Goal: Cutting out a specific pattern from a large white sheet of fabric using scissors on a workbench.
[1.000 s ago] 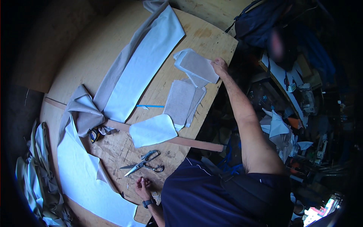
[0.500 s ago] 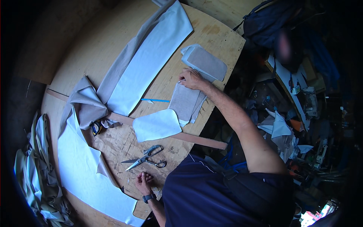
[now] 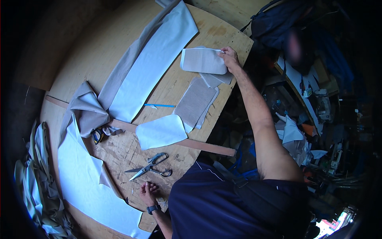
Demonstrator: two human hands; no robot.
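Observation:
At the far right of the table, my right hand (image 3: 229, 59) grips the corner of a grey fabric piece (image 3: 203, 61) with a pale edge, its near side over other cut pieces. A stack of grey cut pieces (image 3: 195, 99) lies just nearer to me. My left hand (image 3: 148, 192), a dark watch on its wrist, rests on the table near the front edge with fingers loosely curled and apart, holding nothing I can see. Scissors (image 3: 149, 166) with dark handles lie partly spread just beyond it. A white rounded piece (image 3: 161, 131) lies flat between the scissors and the stack.
Long fabric strips (image 3: 151, 63) and a large white-backed piece (image 3: 87, 179) cover much of the wooden table (image 3: 115, 153). A tape measure (image 3: 98, 136), brown strip (image 3: 199, 145) and blue stick (image 3: 159, 105) lie there too. Bunched fabric (image 3: 43, 187) hangs left; scraps (image 3: 292, 133) clutter the right.
My right hand has moved farther away from the stack to the far pieces and grips one, whose position and tilt have changed. My left hand has stayed nearly in place.

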